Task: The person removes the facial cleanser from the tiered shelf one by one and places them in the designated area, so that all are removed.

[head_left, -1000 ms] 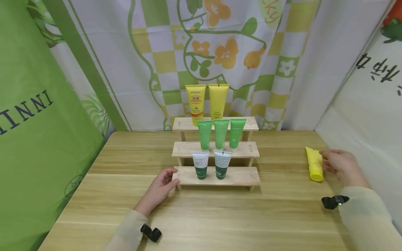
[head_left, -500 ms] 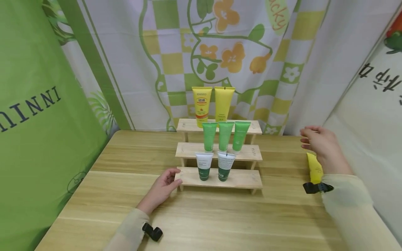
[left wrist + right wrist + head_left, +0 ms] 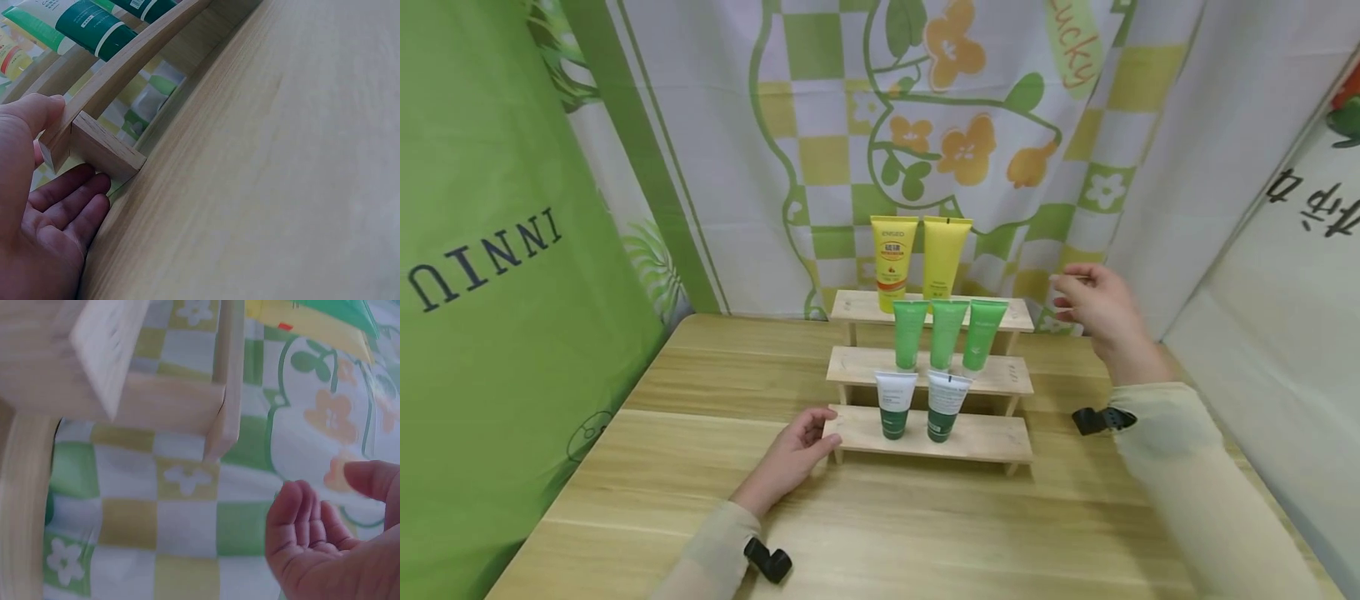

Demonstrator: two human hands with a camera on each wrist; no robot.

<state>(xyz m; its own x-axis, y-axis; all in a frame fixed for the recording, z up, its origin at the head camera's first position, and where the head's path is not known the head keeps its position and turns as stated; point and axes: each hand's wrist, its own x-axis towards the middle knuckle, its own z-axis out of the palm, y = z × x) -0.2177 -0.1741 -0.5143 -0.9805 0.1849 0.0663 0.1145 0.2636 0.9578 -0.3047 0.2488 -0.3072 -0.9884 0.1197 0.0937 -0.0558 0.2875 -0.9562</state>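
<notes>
Here the left hand (image 3: 790,457) holds the wooden stand (image 3: 988,435), on which seven tubes (image 3: 949,333) are standing; the right hand (image 3: 1103,312) is raised at its right side.

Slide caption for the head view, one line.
Left hand grips a three-tier wooden rack of seven standing tubes; empty right hand hovers beside it.
</notes>
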